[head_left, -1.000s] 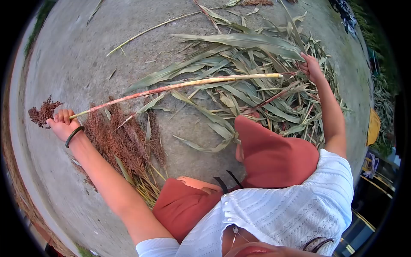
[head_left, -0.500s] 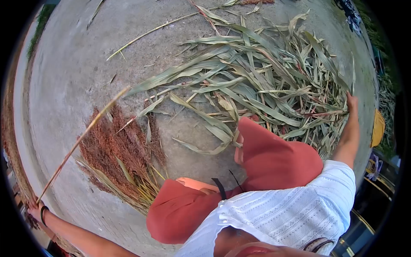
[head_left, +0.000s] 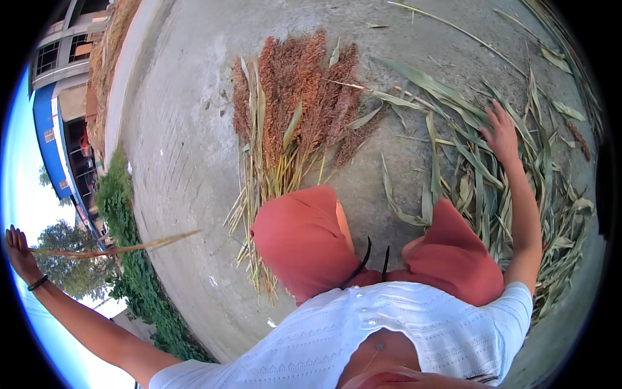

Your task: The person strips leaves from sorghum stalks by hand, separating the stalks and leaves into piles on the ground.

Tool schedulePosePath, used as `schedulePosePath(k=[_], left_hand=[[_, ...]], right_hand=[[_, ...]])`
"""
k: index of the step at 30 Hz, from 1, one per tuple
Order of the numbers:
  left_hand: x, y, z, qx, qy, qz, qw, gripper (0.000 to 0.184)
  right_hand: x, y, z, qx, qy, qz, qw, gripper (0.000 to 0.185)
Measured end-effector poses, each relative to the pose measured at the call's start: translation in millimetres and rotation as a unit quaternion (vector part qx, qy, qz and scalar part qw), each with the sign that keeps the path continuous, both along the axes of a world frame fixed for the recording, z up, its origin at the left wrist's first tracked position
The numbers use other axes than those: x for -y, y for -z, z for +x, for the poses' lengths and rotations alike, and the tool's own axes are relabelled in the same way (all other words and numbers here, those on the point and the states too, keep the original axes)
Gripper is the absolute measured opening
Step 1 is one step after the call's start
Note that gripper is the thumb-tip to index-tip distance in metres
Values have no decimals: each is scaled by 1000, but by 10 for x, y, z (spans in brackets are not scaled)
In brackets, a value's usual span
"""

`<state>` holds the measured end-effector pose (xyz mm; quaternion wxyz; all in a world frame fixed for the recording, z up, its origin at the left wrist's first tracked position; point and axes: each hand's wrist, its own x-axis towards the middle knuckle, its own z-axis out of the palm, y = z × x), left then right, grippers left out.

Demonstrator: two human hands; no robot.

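Note:
My left hand (head_left: 19, 256) is stretched far out at the left edge of the view, its fingers extended. A long thin stalk (head_left: 129, 248), blurred, reaches from beside that hand towards the ground; whether it still touches the palm is hard to see. My right hand (head_left: 502, 135), fingers spread, is over a heap of long green, drying leaves (head_left: 479, 155). Between the hands, in front of my knee, lies a bundle of reddish-brown sorghum heads (head_left: 295, 91), with its cut stems (head_left: 256, 214) pointing back towards me.
Grey concrete (head_left: 188, 123) spreads under everything. A loose stalk (head_left: 460, 31) lies at the upper right. Green bushes (head_left: 133, 259) line the concrete's left edge, with a blue-walled building (head_left: 46, 123) beyond.
The view has turned left. My left hand has swung up and outward, its fingers now extended beside the stalk. My right hand has come from the heap's far side to its near side.

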<state>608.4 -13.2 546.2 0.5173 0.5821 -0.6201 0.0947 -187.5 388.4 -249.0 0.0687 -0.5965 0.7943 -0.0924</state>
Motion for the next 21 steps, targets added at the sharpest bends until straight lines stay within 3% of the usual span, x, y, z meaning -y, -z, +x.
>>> schedulePosePath(k=[2,5,6,7,8,9,11,12,14,17,20,21], left_hand=[[-476,896,-629,50,-29,71,996,36],[-1070,2852,-1616,119,-58,266,955,51],[-1053,3422,-1491,162,-55,317,933,56],[-1046,4154,-1206,324,41,286,901,59],[-1216,4816,-1324,346,16,356,868,58],[-1371,5605,-1255,362,4,337,869,57],[-1668,6843,-985,442,42,444,778,48],[-1817,7241,-1014,431,44,507,745,52],[-2053,7573,-1357,254,98,439,856,64],[-2007,7400,-1532,424,-53,506,750,71],[-1752,6817,-1720,479,5,609,632,66],[-1509,6935,-1388,548,-33,615,567,60]], right_hand=[[-47,58,200,20,-51,-4,999,51],[-292,30,327,38,-16,11,999,50],[-430,5,289,43,11,20,999,49],[-614,-51,215,41,44,31,998,48],[-783,-94,138,31,59,41,997,47],[-914,-120,75,25,74,48,996,45],[-1160,-195,8,18,103,46,993,41],[-1239,-281,-35,23,104,53,993,39],[-1330,-430,-144,39,88,72,993,35],[-1232,-450,-507,-4,76,30,997,25],[-856,-200,-990,-25,123,17,992,21],[-675,-109,-1120,-30,146,32,988,21]])
